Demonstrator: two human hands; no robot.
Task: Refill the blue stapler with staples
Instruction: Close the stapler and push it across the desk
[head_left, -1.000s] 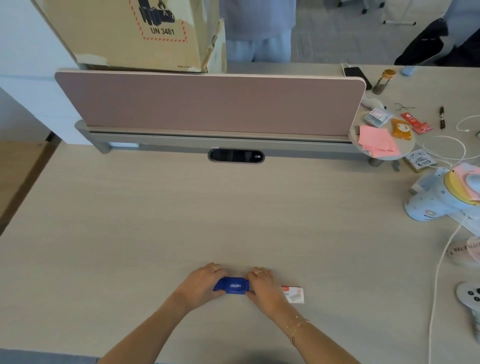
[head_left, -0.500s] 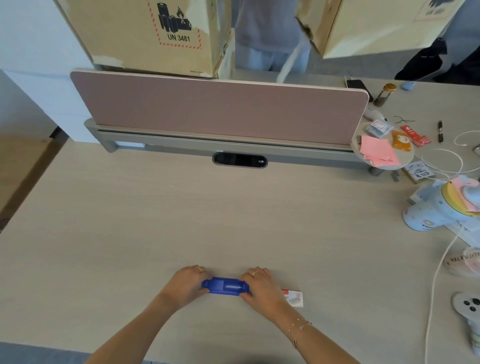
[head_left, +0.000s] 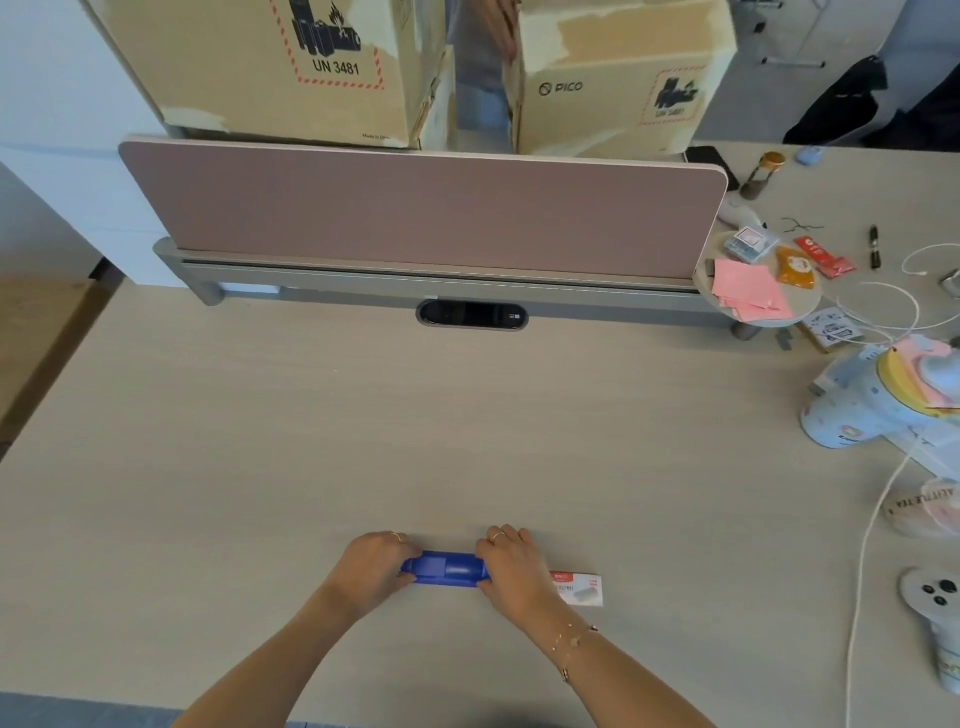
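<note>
The blue stapler (head_left: 445, 569) lies lengthwise on the pale wooden desk (head_left: 467, 426) near its front edge. My left hand (head_left: 373, 566) grips the stapler's left end and my right hand (head_left: 511, 569) grips its right end, both pressed down on the desk. Just right of my right hand lies a small white and red staple box (head_left: 582, 588), partly hidden behind my wrist. The stapler's ends are covered by my fingers.
A pink divider panel (head_left: 426, 208) stands across the back, with two cardboard boxes (head_left: 270, 67) behind it. At the right are pink notes (head_left: 750, 291), a pale blue device (head_left: 872, 405), white cables (head_left: 867, 535) and a grey controller (head_left: 935, 603).
My hands have spread apart along the stapler, so more of its blue body shows between them. A second cardboard box has come into view behind the divider.
</note>
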